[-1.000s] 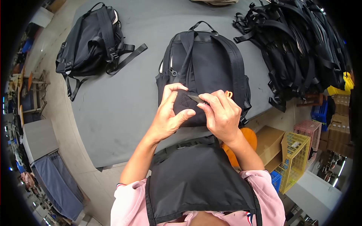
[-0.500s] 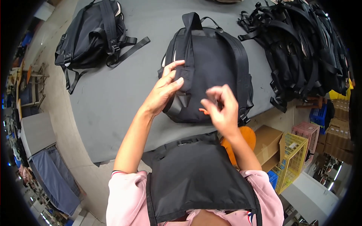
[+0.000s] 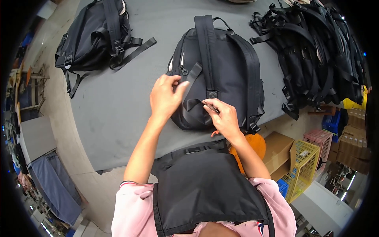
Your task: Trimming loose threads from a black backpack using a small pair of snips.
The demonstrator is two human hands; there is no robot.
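Note:
A black backpack [image 3: 231, 75] lies on the grey table in front of me, its shoulder straps facing up. My left hand [image 3: 166, 96] is at the bag's left side, thumb and fingers apart, close to a zipper pull [image 3: 183, 71]. A loose black webbing strap [image 3: 193, 73] runs past my left thumb and loops toward the lower middle of the bag. There, my right hand [image 3: 224, 117] pinches the strap along with a small dark piece whose kind I cannot make out. Below that hand, a small orange strip [image 3: 214, 133] sticks out at the bag's bottom edge.
Another black backpack [image 3: 92, 39] lies at the far left of the table [image 3: 118, 106], its straps trailing. Several black bags [image 3: 316, 55] are heaped at the right. Beside the table stand an orange round seat [image 3: 252, 148], a cardboard box [image 3: 276, 150] and a yellow crate [image 3: 304, 166].
My left hand has come off the shoulder strap and moved slightly down and left. The loose webbing now shows. My right hand has moved left and closed on it.

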